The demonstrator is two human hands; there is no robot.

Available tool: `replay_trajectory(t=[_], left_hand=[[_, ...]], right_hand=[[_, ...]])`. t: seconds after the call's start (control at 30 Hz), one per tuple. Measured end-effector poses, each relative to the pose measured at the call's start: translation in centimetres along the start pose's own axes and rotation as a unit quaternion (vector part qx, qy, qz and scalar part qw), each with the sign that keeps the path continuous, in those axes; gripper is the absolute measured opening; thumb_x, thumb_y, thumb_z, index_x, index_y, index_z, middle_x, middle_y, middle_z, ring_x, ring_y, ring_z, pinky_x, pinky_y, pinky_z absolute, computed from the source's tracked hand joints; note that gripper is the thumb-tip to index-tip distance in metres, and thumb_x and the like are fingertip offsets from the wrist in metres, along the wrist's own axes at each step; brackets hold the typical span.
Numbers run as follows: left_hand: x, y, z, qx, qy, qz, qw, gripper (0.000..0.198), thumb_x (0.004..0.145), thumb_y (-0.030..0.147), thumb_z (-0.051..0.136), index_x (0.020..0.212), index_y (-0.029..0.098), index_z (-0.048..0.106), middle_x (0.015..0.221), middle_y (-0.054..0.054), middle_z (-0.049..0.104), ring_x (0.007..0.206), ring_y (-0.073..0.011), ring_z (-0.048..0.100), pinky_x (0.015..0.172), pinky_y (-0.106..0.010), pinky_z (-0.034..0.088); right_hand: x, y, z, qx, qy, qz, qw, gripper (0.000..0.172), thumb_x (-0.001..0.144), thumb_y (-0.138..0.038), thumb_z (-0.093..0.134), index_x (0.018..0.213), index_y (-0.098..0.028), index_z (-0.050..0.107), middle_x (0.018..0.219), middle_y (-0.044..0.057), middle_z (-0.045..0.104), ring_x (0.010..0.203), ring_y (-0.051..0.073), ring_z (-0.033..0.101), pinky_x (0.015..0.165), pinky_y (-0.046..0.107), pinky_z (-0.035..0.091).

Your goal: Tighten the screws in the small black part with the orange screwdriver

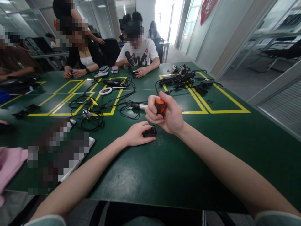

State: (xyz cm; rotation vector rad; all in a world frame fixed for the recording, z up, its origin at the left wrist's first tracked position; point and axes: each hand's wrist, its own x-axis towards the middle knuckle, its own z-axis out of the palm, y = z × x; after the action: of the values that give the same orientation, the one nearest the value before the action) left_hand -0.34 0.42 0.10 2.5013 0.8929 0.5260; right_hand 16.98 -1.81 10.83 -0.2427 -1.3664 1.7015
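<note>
Raised over the table, my right hand (170,114) is closed around an orange-and-black screwdriver handle (161,106), its butt end facing me. The fingers hide most of the tool below the handle. Lower down and to the left, my left hand (138,134) rests on the table, thumb and fingers around a small dark round part (152,132). A short metallic cylinder stands up from that part; whether it belongs to the part or to the tool, I cannot tell. Just beyond my hands lies a silver-and-black cylindrical tool (140,106) with a cable.
Tangled black cables (91,121) cover the left middle of the green table (188,175), with a white ring (105,91) behind them. More cables and plugs (183,78) lie at the back right. Blurred flat devices (70,157) sit left. A person (141,51) opposite holds a power tool.
</note>
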Motion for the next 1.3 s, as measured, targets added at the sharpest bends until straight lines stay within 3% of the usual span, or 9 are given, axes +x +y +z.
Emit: replay_trajectory(t=[0.13,0.27,0.5,0.63,0.73,0.87,1.1,1.3], left_hand=[[0.0,0.0,0.0,0.001,-0.002,-0.001,1.000,0.030,0.092,0.049,0.076,0.090,0.019,0.068,0.097,-0.005,0.068,0.088,-0.0221,0.067,0.079,-0.033,0.054],[-0.1,-0.1,-0.1,0.006,-0.002,-0.001,1.000,0.031,0.092,0.049,0.076,0.091,0.019,0.069,0.095,-0.005,0.067,0.087,-0.0213,0.065,0.078,-0.032,0.053],[-0.1,0.0,-0.1,0.004,-0.001,0.002,1.000,0.030,0.092,0.048,0.076,0.093,0.019,0.070,0.091,-0.003,0.064,0.083,-0.0197,0.064,0.074,-0.030,0.051],[-0.1,-0.1,0.0,0.001,0.003,0.005,1.000,0.029,0.092,0.047,0.076,0.095,0.019,0.070,0.095,-0.004,0.066,0.086,-0.0204,0.065,0.076,-0.030,0.052],[-0.1,-0.2,0.1,0.001,0.006,0.006,1.000,0.030,0.092,0.048,0.076,0.091,0.019,0.069,0.094,-0.004,0.065,0.086,-0.0202,0.065,0.077,-0.030,0.051],[0.0,-0.3,0.1,0.008,0.006,0.012,1.000,0.032,0.092,0.049,0.076,0.084,0.019,0.066,0.091,-0.003,0.065,0.084,-0.0200,0.063,0.073,-0.030,0.049],[-0.1,-0.2,0.0,0.006,0.005,0.008,1.000,0.032,0.092,0.049,0.076,0.086,0.019,0.067,0.094,-0.004,0.066,0.086,-0.0207,0.065,0.076,-0.030,0.051],[-0.1,-0.1,0.0,0.007,0.004,0.008,1.000,0.030,0.092,0.048,0.076,0.091,0.019,0.069,0.095,-0.004,0.066,0.086,-0.0202,0.064,0.077,-0.030,0.052]], right_hand=[[-0.1,0.2,0.0,0.029,-0.011,-0.022,0.999,0.044,0.097,-0.061,0.063,0.082,-0.023,0.046,0.049,-0.013,0.028,0.040,0.005,0.011,0.041,0.017,0.014],[0.1,0.3,-0.2,0.035,-0.003,-0.026,0.999,0.042,0.099,-0.054,0.063,0.080,-0.023,0.042,0.052,-0.012,0.031,0.041,0.005,0.015,0.041,0.017,0.013],[0.2,0.1,-0.8,0.022,0.018,-0.026,0.999,0.039,0.099,-0.055,0.062,0.082,-0.022,0.049,0.052,-0.010,0.037,0.040,0.005,0.022,0.039,0.015,0.020],[0.3,0.0,-0.6,-0.001,0.039,-0.016,0.999,0.046,0.098,-0.061,0.063,0.079,-0.021,0.051,0.052,-0.009,0.039,0.041,0.005,0.026,0.039,0.016,0.024],[0.3,0.0,-0.1,-0.003,0.040,-0.015,0.999,0.054,0.097,-0.067,0.062,0.074,-0.020,0.050,0.053,-0.008,0.040,0.041,0.004,0.025,0.039,0.016,0.022],[0.2,0.1,0.3,0.008,0.010,0.008,1.000,0.058,0.098,-0.069,0.058,0.069,-0.020,0.047,0.051,-0.010,0.031,0.042,0.004,0.019,0.039,0.015,0.017],[0.0,0.5,0.0,0.044,-0.009,-0.021,0.999,0.040,0.100,-0.057,0.062,0.085,-0.023,0.047,0.052,-0.013,0.030,0.042,0.005,0.013,0.041,0.016,0.013],[0.2,0.2,-0.4,0.008,0.008,-0.013,1.000,0.040,0.103,-0.057,0.055,0.083,-0.023,0.046,0.053,-0.010,0.033,0.042,0.006,0.019,0.041,0.016,0.018]])
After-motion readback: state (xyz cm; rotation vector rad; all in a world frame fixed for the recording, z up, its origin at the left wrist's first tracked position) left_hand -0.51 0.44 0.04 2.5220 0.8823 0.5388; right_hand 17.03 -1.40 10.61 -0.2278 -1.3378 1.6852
